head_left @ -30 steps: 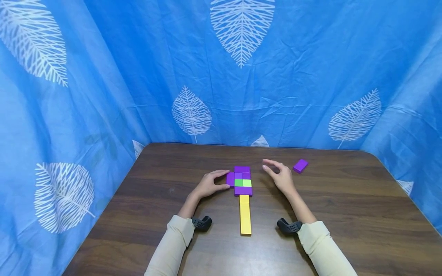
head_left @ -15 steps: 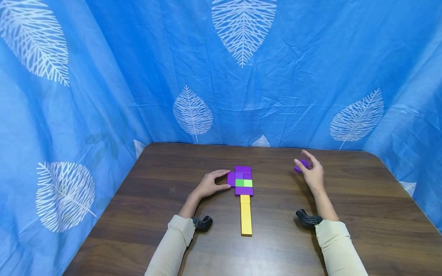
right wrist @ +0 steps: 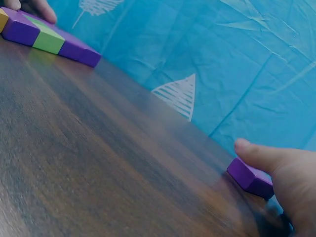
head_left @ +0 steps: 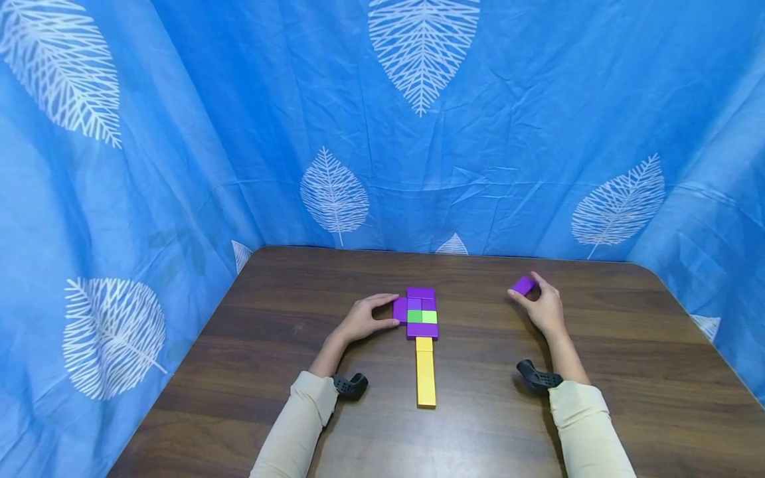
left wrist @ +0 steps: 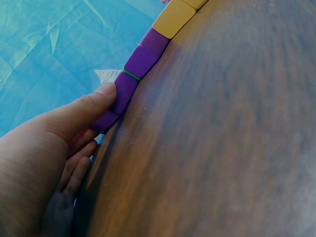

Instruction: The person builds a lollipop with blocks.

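Purple, green and yellow blocks lie flat, joined in a paddle-like shape. My left hand (head_left: 361,320) pinches the purple block (head_left: 400,311) on its left side, thumb at the near end and a finger at the far end. A green block (head_left: 414,317) and a lime block (head_left: 429,317) sit among purple ones. Below them runs a stem of yellow blocks (head_left: 425,378). Off to the right, my right hand (head_left: 546,311) holds a separate purple block (head_left: 523,285) between thumb and fingers; the right wrist view shows this block (right wrist: 249,178) low over the tabletop, partly behind the thumb.
The brown wooden table (head_left: 251,372) reaches back to a blue curtain (head_left: 382,133) with white leaf prints, which hangs behind and along both sides. Each wrist wears a black camera mount, one on the left (head_left: 351,386) and one on the right (head_left: 538,377).
My right hand has moved right from beside the joined blocks to the separate purple block, and its fingers have closed on it. The left hand keeps its place.
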Demonstrator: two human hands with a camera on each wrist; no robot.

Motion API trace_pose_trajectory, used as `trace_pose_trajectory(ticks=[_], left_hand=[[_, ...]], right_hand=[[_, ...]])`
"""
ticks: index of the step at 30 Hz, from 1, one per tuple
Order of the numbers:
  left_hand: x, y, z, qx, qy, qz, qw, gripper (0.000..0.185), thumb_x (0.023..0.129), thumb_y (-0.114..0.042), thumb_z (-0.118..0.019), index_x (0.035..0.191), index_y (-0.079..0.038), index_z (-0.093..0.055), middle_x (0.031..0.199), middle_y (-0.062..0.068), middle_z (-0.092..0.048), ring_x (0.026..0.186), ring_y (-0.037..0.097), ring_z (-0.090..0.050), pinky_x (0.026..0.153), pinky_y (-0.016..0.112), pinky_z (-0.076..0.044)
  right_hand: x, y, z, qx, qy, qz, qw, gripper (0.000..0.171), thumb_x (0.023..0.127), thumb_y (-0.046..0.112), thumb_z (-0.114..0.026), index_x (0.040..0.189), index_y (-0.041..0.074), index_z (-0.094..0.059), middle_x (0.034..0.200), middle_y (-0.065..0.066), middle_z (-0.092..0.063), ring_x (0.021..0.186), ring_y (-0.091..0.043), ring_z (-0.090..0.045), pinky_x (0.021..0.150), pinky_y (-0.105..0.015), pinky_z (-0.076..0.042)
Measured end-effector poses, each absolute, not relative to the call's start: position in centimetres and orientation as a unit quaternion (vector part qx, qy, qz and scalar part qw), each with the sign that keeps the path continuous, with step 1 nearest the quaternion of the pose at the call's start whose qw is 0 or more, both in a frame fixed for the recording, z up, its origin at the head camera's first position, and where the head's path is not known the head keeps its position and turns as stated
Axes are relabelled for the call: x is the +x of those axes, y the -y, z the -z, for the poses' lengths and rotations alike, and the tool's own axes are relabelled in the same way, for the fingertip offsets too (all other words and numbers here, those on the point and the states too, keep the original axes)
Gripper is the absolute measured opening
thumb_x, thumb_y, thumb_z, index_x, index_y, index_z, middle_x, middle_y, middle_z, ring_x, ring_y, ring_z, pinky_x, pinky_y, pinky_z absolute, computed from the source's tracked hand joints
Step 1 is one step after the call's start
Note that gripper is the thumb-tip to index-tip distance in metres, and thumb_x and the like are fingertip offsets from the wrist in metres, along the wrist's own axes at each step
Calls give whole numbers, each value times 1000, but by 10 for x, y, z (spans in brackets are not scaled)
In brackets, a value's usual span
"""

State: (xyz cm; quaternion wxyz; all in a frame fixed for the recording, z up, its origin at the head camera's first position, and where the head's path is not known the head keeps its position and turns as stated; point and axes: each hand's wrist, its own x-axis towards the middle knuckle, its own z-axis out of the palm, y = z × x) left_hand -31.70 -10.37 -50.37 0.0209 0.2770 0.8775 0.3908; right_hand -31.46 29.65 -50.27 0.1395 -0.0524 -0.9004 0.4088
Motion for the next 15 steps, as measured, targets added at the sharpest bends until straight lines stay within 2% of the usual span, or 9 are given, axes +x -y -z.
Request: trace_pose_trajectory(ticks=[6,15], left_hand=[[-320,104,506,285,-879,-383,7,59,82,-38,-69,132,-14,-52,133,6,-51,124,21,-43,103,37,-33],[-319,103,506,281,-878,-387,13,59,82,-39,-69,132,-15,-52,133,6,-50,125,22,-43,103,39,-33]], right_hand=[[-313,-298,501,-46,913,-377,150,69,85,28,-68,133,-12,-38,133,-34,-38,123,-48,-34,101,-56,-27],[-312,-300,505,-41,916,-367,155,64,84,26,-70,132,-8,-44,133,-31,-41,122,-47,-36,99,-56,-29]])
